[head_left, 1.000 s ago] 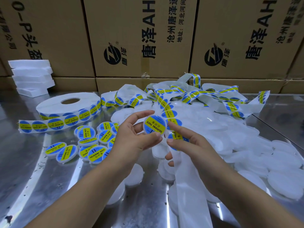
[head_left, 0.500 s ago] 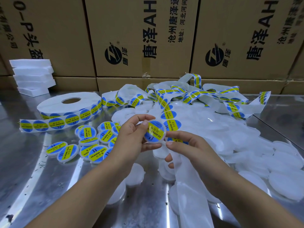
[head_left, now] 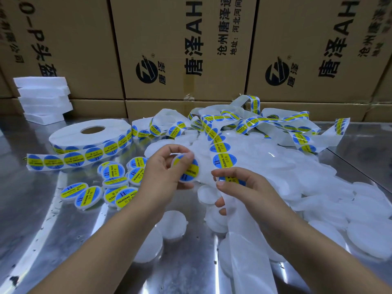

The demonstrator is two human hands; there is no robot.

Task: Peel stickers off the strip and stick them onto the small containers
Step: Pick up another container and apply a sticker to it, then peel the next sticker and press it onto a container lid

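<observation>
唐泽 cartons (head_left: 182, 49) behind, steel table (head_left: 31, 209) — "SOLDERING PASTE" stickers (head_left: 222, 161)

Light on my feed is fairly bright, cool and even, seemingly from overhead. The metal table (head_left: 31, 209) kicks it back in long white streaks, worst on the left and bottom middle. The white containers (head_left: 297, 166) are nearly washed out, so their edges blur together. Wide-angle lens bows the cardboard boxes (head_left: 180, 49) toward the corners, where things go dimmer and softer. The labelled container (head_left: 188, 170) in the left hand (head_left: 161, 179) is motion-smeared, print mushy, and the bare strip (head_left: 250, 262) near the lens is soft. Only faint shadows under the forearms.
</observation>
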